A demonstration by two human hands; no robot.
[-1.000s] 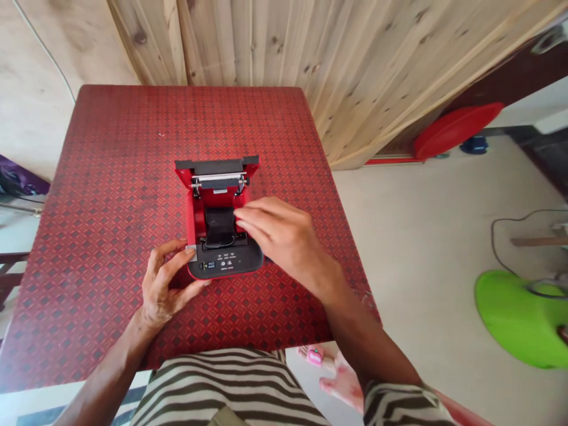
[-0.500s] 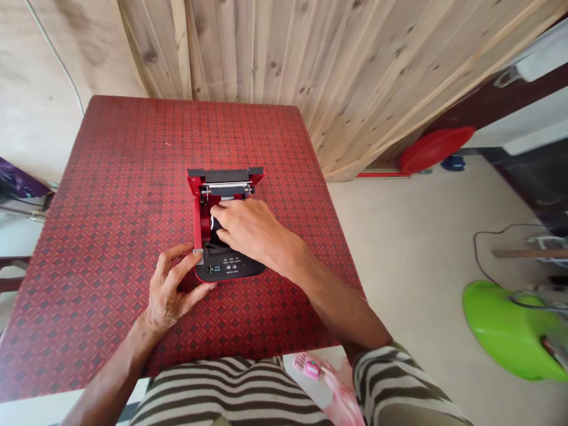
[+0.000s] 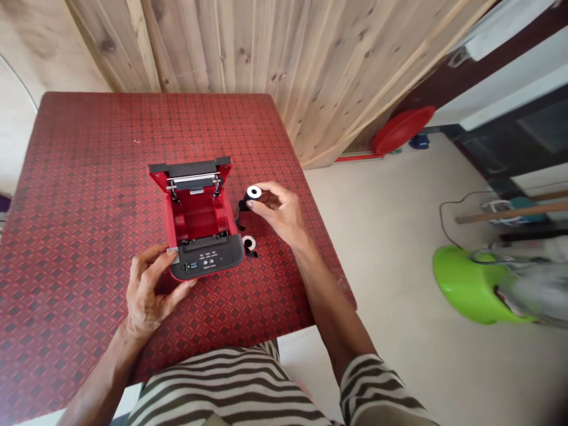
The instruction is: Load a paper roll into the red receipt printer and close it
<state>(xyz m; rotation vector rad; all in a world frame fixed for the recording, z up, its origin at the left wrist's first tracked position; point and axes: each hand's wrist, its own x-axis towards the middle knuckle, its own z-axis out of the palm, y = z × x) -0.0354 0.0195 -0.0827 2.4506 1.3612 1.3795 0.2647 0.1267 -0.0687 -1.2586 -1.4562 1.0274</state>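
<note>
Single head-worn camera, on the person over there at the near edge of the red table. Aimed forward and steeply down, from head height. Close: striped shirt crowds the bottom, left hand and right hand near, below the lens. Wide take: far edge and both far corners fit, right edge runs down to the near right corner, left edge gets cut by the frame. Past the far edge it catches plank wall; past the right edge, pale floor. Table sits left of centre, seen from above its near side.
</note>
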